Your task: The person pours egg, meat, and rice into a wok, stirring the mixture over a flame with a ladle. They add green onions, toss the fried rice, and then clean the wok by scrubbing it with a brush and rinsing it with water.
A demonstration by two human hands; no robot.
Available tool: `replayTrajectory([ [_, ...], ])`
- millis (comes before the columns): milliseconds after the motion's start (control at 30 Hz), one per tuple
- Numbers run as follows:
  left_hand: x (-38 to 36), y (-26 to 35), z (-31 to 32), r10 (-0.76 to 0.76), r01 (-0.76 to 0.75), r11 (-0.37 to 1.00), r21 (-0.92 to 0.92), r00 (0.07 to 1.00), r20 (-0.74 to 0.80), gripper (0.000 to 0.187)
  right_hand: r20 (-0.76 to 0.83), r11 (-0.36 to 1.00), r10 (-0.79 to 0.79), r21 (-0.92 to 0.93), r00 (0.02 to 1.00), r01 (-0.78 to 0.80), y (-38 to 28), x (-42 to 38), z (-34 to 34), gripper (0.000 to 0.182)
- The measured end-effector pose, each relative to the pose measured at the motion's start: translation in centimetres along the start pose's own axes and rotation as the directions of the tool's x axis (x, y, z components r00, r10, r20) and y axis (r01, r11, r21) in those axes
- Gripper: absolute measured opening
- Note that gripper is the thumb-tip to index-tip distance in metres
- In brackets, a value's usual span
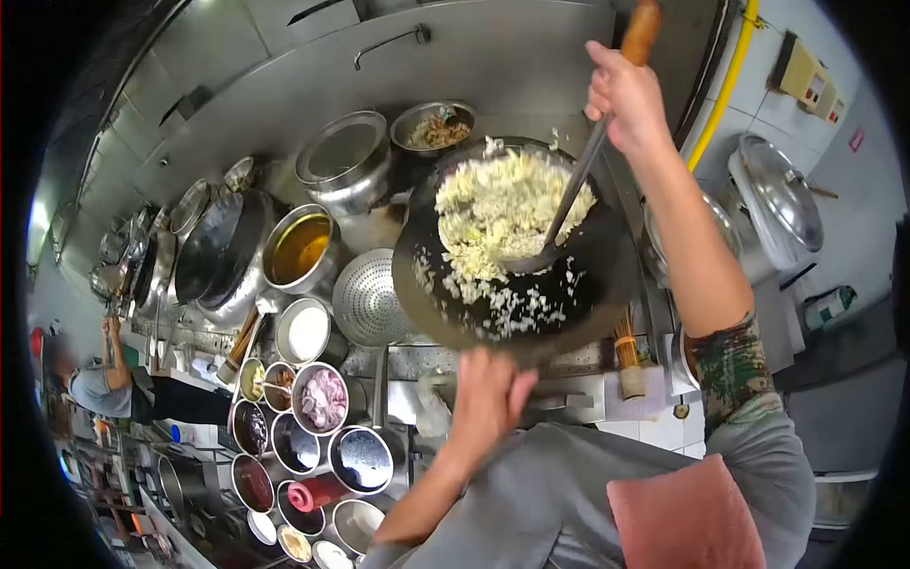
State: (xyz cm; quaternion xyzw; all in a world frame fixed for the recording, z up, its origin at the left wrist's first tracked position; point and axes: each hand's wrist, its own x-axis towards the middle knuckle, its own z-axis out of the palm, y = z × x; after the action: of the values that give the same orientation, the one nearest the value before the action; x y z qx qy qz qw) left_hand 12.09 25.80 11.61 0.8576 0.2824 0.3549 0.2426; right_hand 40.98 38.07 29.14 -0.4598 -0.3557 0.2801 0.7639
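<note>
A large black wok holds a heap of pale yellow and white chopped food, with loose white bits scattered over its near side. My right hand is closed round the long handle of a ladle, below its wooden end. The ladle's bowl rests in the wok against the near side of the food. My left hand is at the wok's near rim, its fingers bent together; what they grip is hidden.
Left of the wok lie a perforated strainer, a pot of amber liquid and several seasoning bowls. Behind stand a lidded pot and a bowl of brown food. Another person stands far left.
</note>
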Motion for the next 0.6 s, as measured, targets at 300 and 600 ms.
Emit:
replayTrajectory([
  [300,-2.4,-5.2,2.3,0.114,-0.114,0.993,0.024,0.993,-0.007,0.021,0.047,0.998,-0.057,-0.037,0.997,0.059,-0.3,-0.7,2.4,0.037],
  [600,3.6,-8.5,3.7,-0.047,0.047,0.999,0.010,0.999,-0.021,0.031,-0.033,0.977,-0.208,0.046,0.978,0.209,2.3,1.0,-0.2,0.041],
])
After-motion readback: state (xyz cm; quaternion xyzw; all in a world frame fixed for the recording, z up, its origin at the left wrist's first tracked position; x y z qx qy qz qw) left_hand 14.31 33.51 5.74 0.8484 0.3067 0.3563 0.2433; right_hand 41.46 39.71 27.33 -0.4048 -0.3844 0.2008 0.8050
